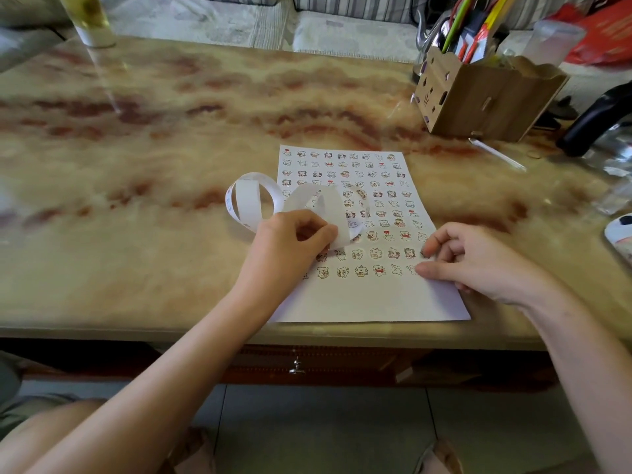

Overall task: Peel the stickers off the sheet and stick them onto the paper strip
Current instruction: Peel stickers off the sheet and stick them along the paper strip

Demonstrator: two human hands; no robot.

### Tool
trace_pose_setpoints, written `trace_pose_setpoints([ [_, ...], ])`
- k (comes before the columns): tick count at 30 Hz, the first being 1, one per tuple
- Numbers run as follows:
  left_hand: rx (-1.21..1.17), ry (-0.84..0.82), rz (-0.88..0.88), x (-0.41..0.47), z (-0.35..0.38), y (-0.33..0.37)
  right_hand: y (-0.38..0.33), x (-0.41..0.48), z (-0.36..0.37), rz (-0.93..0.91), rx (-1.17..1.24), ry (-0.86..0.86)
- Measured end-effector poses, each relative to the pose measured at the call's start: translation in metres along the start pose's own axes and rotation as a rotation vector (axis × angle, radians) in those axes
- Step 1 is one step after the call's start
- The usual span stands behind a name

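Observation:
A white sticker sheet with several rows of small cartoon stickers lies flat near the table's front edge. A long white paper strip curls in loops over the sheet's left side. My left hand pinches the near end of the strip above the sheet's lower left. My right hand rests on the sheet's right edge, its thumb and forefinger tips curled at a sticker in the lower rows. Whether that sticker is lifted cannot be told.
A marbled table carries everything. A wooden pen holder full of pens stands at the back right, with a black handle and clear plastic beside it. A bottle stands at the back left. A thin stick lies near the holder.

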State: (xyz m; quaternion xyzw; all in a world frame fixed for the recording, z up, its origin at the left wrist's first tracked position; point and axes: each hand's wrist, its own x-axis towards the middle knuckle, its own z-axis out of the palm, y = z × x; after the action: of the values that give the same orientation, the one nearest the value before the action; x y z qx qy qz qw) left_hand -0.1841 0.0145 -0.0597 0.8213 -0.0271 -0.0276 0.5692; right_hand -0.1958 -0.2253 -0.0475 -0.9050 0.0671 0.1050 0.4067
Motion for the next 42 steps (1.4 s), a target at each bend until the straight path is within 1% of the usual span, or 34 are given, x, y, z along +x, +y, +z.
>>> trace_pose_setpoints([
  [2,-0.013,0.016,0.018,0.0,0.0,0.001,0.002,0.002,0.0,-0.006,0.01,0.03],
  [4,-0.051,0.055,0.057,-0.001,0.0,0.002,0.0,0.003,0.002,-0.053,0.046,0.113],
  [7,-0.121,0.095,0.105,-0.001,-0.002,0.006,-0.011,0.001,0.011,-0.238,0.146,0.284],
  [8,-0.13,0.101,0.114,0.0,-0.002,0.006,-0.017,-0.001,0.016,-0.307,0.173,0.306],
  [11,-0.15,0.106,0.132,0.001,-0.001,0.007,-0.032,-0.008,0.034,-0.456,0.203,0.265],
  [15,-0.167,0.093,0.154,0.002,-0.001,0.007,-0.042,-0.009,0.055,-0.54,0.216,0.228],
  [20,-0.235,0.064,0.143,0.003,-0.001,0.007,-0.046,-0.008,0.063,-0.58,0.25,0.248],
  [24,-0.271,0.033,0.124,0.002,0.001,0.007,-0.045,-0.006,0.065,-0.576,0.273,0.248],
  [28,-0.245,0.014,0.115,0.001,0.002,0.007,-0.043,-0.003,0.062,-0.561,0.318,0.27],
  [32,-0.211,-0.013,0.113,-0.001,0.002,0.007,-0.04,-0.003,0.061,-0.579,0.276,0.271],
  [42,-0.221,-0.023,0.102,-0.001,0.003,0.007,-0.038,-0.001,0.06,-0.614,0.214,0.293],
])
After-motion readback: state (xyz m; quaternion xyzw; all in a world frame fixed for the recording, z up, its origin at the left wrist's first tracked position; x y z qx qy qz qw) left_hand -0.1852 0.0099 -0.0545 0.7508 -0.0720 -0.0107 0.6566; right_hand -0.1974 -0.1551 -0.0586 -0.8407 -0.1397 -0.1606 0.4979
